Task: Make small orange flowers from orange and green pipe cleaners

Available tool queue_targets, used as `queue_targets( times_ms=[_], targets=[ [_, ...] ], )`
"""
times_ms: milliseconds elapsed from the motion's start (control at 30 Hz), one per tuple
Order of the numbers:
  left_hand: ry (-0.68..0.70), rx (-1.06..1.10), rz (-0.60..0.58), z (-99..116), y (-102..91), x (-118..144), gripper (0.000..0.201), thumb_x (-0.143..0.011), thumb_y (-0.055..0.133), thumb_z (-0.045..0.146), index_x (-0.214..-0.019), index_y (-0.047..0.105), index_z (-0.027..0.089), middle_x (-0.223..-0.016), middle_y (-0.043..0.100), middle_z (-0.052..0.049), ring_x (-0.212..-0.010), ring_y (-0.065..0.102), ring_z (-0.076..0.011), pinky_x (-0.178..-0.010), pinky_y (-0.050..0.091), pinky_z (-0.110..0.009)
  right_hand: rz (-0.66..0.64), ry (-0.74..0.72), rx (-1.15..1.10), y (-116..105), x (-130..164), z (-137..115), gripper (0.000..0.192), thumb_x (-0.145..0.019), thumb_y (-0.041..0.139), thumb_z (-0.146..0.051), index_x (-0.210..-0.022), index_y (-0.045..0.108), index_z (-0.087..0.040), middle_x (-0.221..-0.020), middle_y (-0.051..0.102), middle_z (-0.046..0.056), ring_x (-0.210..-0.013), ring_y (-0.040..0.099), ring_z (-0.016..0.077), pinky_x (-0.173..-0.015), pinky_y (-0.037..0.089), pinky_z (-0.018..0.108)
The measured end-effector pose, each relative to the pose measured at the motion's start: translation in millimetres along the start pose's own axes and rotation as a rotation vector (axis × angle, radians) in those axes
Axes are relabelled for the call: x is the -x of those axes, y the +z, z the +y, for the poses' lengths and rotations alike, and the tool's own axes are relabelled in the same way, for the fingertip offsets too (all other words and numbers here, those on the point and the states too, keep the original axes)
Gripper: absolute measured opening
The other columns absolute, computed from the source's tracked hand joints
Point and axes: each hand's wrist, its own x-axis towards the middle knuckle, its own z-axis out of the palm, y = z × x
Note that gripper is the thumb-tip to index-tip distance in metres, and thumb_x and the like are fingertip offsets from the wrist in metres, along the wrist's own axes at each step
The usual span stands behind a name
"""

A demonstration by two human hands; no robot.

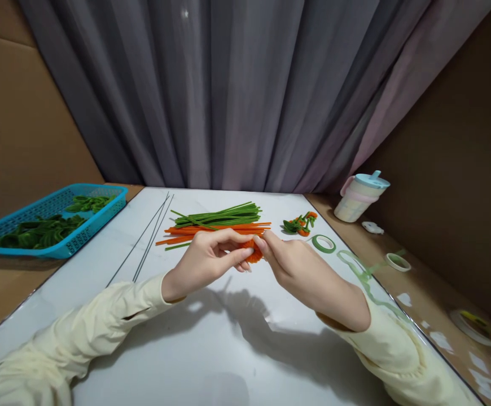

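My left hand [205, 260] and right hand [293, 260] meet above the middle of the white table [228, 338], fingers closed from both sides on a small orange pipe-cleaner piece [254, 252] that shows only as a fuzzy curl between the fingertips; how it is bent I cannot tell. As I judge it, the shaping goes best with the left fingers pinching the curl steady while the right thumb and forefinger work the free end in short, tight turns, keeping the piece lifted clear of the tabletop. Just beyond the hands, toward the far edge, lies a bundle of orange sticks [215, 231] with green sticks [224, 216] on top, near enough that a careless wrist could scatter them. Thin wires [150, 239] run slantwise on the left part of the table, and a blue basket [51, 220] of green loops hangs over the left edge. Toward the right edge sit a few finished green-and-orange pieces [300, 224] and a roll of green tape [324, 243]; a second roll [398, 261] and a lidded cup [360, 197] stand off the table on the brown surface. Nothing lies between the hands and the sticks.
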Motion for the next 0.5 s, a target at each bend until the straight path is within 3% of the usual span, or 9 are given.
queue_targets(
  times_ms=[133, 300, 500],
  targets=[
    [-0.048, 0.021, 0.009, 1, -0.3, 0, 0.016, -0.078, 0.066, 0.02, -0.089, 0.065, 0.008, -0.07, 0.068, -0.004, -0.063, 0.067, -0.0143, -0.062, 0.058, -0.023, 0.092, -0.032, 0.155, 11, -1, -4, 0.027, -0.097, 0.022, -0.025, -0.078, 0.04, -0.018, -0.049, 0.047, -0.001, -0.036, 0.035, 0.0125, -0.042, 0.015, 0.025],
    [-0.132, 0.09, -0.047, 0, -5.0, -4, 0.018, -0.078, 0.067, 0.023, -0.092, 0.064, 0.011, -0.083, 0.071, -0.006, -0.075, 0.069, -0.0169, -0.07, 0.058, -0.025, 0.128, -0.03, 0.165, 13, -3, 0, 0.029, -0.098, 0.02, -0.026, -0.078, 0.04, -0.018, -0.049, 0.048, -0.001, -0.036, 0.036, 0.0131, -0.042, 0.015, 0.025],
    [-0.269, 0.057, -0.08, 3, -8.4, -6, 0.026, -0.081, 0.065, 0.033, -0.095, 0.059, 0.011, -0.081, 0.072, -0.009, -0.073, 0.07, -0.0213, -0.066, 0.057, -0.03, 0.007, -0.023, -0.05, 0, -4, 9, 0.032, -0.1, 0.021, -0.031, -0.077, 0.04, -0.019, -0.053, 0.049, -0.002, -0.041, 0.043, 0.0117, -0.045, 0.022, 0.023]
  ],
)
